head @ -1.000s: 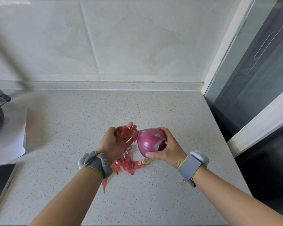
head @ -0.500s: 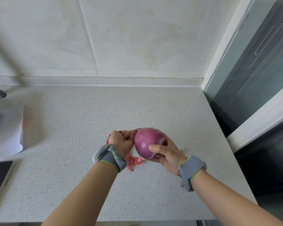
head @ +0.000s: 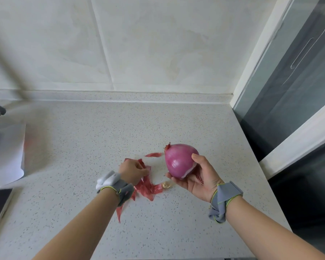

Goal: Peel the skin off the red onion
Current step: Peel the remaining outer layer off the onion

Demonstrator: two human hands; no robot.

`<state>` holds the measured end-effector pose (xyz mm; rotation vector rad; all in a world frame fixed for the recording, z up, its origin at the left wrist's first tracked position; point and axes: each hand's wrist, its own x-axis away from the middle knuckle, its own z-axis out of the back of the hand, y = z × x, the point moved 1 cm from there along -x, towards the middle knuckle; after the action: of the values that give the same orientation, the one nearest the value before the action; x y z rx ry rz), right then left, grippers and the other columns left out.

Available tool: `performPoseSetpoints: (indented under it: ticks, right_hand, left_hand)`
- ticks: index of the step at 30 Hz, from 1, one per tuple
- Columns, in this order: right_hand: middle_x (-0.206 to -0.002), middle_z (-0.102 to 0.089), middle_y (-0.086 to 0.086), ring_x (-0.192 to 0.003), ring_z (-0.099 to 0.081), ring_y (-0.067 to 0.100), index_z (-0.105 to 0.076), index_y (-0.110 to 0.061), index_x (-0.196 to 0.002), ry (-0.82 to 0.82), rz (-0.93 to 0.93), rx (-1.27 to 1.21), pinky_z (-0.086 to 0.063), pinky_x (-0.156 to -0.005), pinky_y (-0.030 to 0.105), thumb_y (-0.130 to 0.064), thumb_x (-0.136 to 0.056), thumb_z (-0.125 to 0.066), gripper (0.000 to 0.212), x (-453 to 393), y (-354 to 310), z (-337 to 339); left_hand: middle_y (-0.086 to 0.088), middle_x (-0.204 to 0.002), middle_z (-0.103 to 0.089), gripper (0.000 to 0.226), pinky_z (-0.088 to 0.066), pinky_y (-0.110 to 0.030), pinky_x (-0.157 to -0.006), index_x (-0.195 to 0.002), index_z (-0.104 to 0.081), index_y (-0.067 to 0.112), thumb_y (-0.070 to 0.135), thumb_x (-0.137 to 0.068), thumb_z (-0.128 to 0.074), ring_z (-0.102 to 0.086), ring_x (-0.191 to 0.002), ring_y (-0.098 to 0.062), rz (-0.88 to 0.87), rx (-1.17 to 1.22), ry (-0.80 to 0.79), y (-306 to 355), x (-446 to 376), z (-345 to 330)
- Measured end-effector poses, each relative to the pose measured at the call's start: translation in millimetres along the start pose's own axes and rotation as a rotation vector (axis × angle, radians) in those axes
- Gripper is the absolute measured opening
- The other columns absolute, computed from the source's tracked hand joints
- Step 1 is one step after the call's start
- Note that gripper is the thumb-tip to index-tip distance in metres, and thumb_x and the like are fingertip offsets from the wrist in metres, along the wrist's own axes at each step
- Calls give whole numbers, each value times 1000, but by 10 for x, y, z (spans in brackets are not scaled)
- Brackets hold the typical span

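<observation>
onion: red onion (head: 179,159) held above the counter (head: 83,147), at 3 o'clock from the left hand (head: 132,170), tip toward 10 o'clock.
right hand (head: 197,177): cradles it.
left hand: fingers curled on the peeled skin (head: 147,187).

Home kitchen: speckled countertop (head: 101,139), tiled wall (head: 139,44)

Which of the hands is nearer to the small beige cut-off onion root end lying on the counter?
Right. The right hand, holding the peeled red onion, hangs just beside the beige root end; the left hand rests on red skin scraps farther left.
</observation>
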<state>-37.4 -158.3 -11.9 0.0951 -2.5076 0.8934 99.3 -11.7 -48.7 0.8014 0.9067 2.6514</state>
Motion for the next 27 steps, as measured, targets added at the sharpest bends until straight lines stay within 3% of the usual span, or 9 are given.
performPoseSetpoints:
  ticks: [2, 4, 8, 11, 18, 21, 24, 26, 27]
  right_hand:
    - [-110, -54, 20, -88, -64, 36, -46, -8, -125, 26, 17, 80, -60, -63, 36, -19, -35, -83, 97, -16, -2, 0]
    - [-111, -53, 14, -91, -62, 32, -47, -19, -119, 51, 49, 174, -60, -63, 36, -18, -39, -76, 85, -31, -7, -17]
    - [-110, -52, 7, -91, -61, 29, -49, -27, -108, 62, 82, 282, -59, -59, 33, -13, -39, -76, 75, -41, -32, -41]
    - [-109, -52, 4, -89, -61, 26, -48, -29, -108, 68, 80, 317, -59, -64, 33, -7, -52, -70, 64, -57, -65, -50]
    - [-109, -51, 3, -90, -59, 26, -45, -30, -109, 52, 80, 430, -57, -68, 33, -7, -53, -70, 66, -117, -185, -119]
    - [-109, -50, 3, -90, -59, 27, -46, -32, -105, 51, 88, 432, -56, -69, 34, -7, -52, -70, 63, -142, -203, -146]
    - [-109, -50, 3, -91, -58, 27, -45, -31, -106, 51, 87, 441, -56, -73, 36, -6, -52, -71, 64, -145, -194, -151]
    - [-109, -50, 3, -92, -58, 27, -45, -31, -106, 55, 88, 456, -56, -74, 37, -5, -52, -71, 65, -139, -187, -146]
    - [-109, -50, 3, -92, -57, 28, -46, -31, -105, 58, 90, 464, -56, -75, 37, -5, -52, -72, 65, -134, -181, -145]
  left_hand:
    - [1, -47, -46, 49, -40, -21, -49, -46, -47, 14, 42, -83, -58, -43, -44, -13, 25, -155, 34, -7, -34, -34]
    - [-3, -51, -52, 51, -47, -28, -57, -49, -52, 11, 49, -83, -55, -49, -49, -18, 8, -281, 67, 0, -39, -12]
    - [-5, -57, -52, 29, -40, -27, -52, -62, -60, 5, 28, -80, -61, -44, -52, -22, -70, -340, 80, 56, -10, 113]
    - [-3, -63, -51, 11, -35, -27, -51, -70, -52, 9, 16, -76, -59, -44, -58, -21, -146, -357, 136, 86, 2, 209]
    - [-5, -75, -58, 26, -45, -28, -60, -68, -59, 12, 33, -83, -58, -53, -67, -22, -104, -474, 42, 208, -23, 333]
    - [-5, -88, -64, 12, -51, -28, -67, -80, -67, 10, 18, -80, -57, -56, -75, -20, -59, -557, -7, 235, -4, 409]
    - [-6, -96, -67, 25, -52, -26, -68, -95, -69, 8, 1, -79, -52, -59, -79, -20, -71, -370, 56, 256, 71, 419]
    - [-7, -94, -67, 21, -53, -23, -66, -101, -67, 5, 6, -84, -54, -61, -74, -18, -102, 7, 139, 315, 144, 401]
    - [-7, -91, -67, 23, -54, -23, -67, -103, -66, 2, 15, -88, -54, -61, -71, -17, -81, 229, 86, 378, 199, 394]
